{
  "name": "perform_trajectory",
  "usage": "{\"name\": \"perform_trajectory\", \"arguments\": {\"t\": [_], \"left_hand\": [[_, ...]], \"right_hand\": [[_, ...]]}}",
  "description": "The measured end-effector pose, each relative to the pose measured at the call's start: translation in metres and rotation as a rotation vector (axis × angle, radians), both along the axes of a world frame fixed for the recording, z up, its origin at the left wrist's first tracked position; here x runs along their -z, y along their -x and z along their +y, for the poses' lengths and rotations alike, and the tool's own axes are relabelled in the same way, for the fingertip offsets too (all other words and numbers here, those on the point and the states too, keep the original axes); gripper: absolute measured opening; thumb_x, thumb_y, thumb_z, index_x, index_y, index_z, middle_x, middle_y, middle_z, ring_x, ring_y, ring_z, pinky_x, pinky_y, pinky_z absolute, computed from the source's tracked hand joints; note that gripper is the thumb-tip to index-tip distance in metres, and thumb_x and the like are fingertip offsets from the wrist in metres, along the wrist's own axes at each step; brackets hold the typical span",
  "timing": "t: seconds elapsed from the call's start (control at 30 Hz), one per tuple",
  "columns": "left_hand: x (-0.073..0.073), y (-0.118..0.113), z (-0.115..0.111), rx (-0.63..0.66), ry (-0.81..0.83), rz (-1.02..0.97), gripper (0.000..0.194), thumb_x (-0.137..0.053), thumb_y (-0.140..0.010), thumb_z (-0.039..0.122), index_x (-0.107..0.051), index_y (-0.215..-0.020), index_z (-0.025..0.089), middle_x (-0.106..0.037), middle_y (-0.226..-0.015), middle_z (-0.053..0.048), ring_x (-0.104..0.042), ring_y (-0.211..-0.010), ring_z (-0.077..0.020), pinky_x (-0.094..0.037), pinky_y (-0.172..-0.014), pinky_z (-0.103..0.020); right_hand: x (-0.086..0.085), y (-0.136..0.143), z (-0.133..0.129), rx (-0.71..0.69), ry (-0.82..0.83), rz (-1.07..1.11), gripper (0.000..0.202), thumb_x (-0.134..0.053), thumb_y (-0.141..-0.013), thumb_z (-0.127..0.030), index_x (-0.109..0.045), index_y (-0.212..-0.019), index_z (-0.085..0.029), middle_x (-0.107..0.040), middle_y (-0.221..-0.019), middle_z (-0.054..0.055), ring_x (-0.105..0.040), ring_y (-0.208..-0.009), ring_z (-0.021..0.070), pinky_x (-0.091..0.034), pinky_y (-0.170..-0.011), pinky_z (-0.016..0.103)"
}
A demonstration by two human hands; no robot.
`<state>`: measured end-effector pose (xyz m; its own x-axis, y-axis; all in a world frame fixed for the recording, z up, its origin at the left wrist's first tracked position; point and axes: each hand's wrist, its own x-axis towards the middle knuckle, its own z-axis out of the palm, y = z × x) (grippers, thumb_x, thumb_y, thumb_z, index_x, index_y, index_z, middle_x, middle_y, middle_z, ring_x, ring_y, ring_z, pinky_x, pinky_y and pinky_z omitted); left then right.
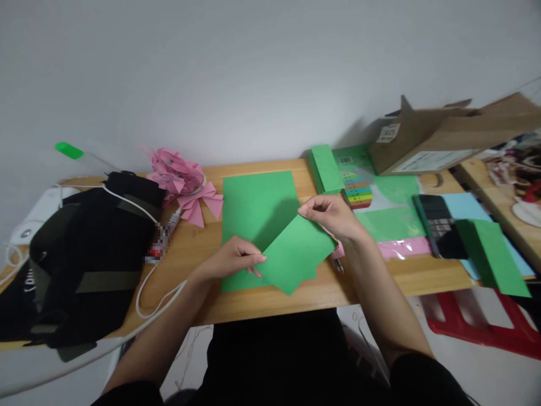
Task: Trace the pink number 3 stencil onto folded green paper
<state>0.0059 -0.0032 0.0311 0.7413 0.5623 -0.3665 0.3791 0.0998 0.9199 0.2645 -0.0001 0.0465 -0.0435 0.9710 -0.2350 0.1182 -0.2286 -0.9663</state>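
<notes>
A small green sheet (298, 254) is tilted in the air between my two hands. My left hand (239, 258) pinches its left corner between thumb and fingers. At its upper right corner, my right hand (329, 217) grips it with thumb and forefinger. Beneath it, a larger green sheet (257, 200) lies flat on the wooden table (198, 299). Something thin with a metal end (338, 265) shows just below my right hand; what it is I cannot make out.
A black bag (93, 242), a white cable and pink paper bows (203, 203) lie at the left. To the right are folded green paper (326, 169), a cardboard box (443, 135), a dark calculator (443, 225) and another folded green piece (494, 254).
</notes>
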Motion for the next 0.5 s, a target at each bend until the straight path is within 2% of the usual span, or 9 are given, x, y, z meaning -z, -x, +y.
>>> {"name": "perform_trajectory", "arguments": {"t": [0.1, 0.27, 0.37, 0.5], "left_hand": [[0.005, 0.007, -0.007, -0.012, 0.032, 0.043, 0.046, -0.059, -0.08, 0.056, -0.065, -0.061, 0.015, -0.07, -0.063, -0.007, -0.064, -0.057, -0.0154, -0.051, -0.057, -0.026], [0.009, 0.01, -0.014, -0.07, -0.063, 0.11, 0.044, -0.054, -0.085, 0.051, -0.064, -0.058, 0.017, -0.069, -0.058, -0.006, -0.064, -0.053, -0.0159, -0.048, -0.055, -0.025], [-0.006, 0.014, -0.024, -0.042, -0.196, 0.131, 0.044, -0.056, -0.086, 0.046, -0.06, -0.051, 0.019, -0.064, -0.053, -0.003, -0.057, -0.05, -0.0138, -0.041, -0.057, -0.025], [-0.037, 0.03, -0.045, 0.018, -0.373, 0.146, 0.042, -0.059, -0.087, 0.04, -0.056, -0.05, 0.02, -0.054, -0.049, 0.001, -0.048, -0.052, -0.0134, -0.031, -0.057, -0.027]], "right_hand": [[0.001, -0.002, -0.002, 0.01, 0.006, -0.002, 0.04, -0.08, -0.057, -0.052, -0.062, -0.062, -0.017, -0.056, -0.056, -0.002, -0.044, -0.051, 0.0083, -0.033, -0.049, 0.024], [0.003, 0.002, -0.005, 0.019, 0.009, -0.005, 0.039, -0.079, -0.058, -0.052, -0.062, -0.061, -0.017, -0.054, -0.052, -0.003, -0.041, -0.047, 0.0071, -0.033, -0.047, 0.024], [-0.004, 0.004, -0.016, 0.03, 0.003, -0.006, 0.041, -0.08, -0.058, -0.055, -0.063, -0.061, -0.017, -0.059, -0.056, -0.001, -0.046, -0.051, 0.0088, -0.035, -0.049, 0.025], [-0.031, 0.004, -0.045, -0.001, -0.075, -0.011, 0.037, -0.078, -0.065, -0.053, -0.063, -0.061, -0.019, -0.059, -0.058, -0.002, -0.047, -0.053, 0.0088, -0.044, -0.058, 0.029]]}}
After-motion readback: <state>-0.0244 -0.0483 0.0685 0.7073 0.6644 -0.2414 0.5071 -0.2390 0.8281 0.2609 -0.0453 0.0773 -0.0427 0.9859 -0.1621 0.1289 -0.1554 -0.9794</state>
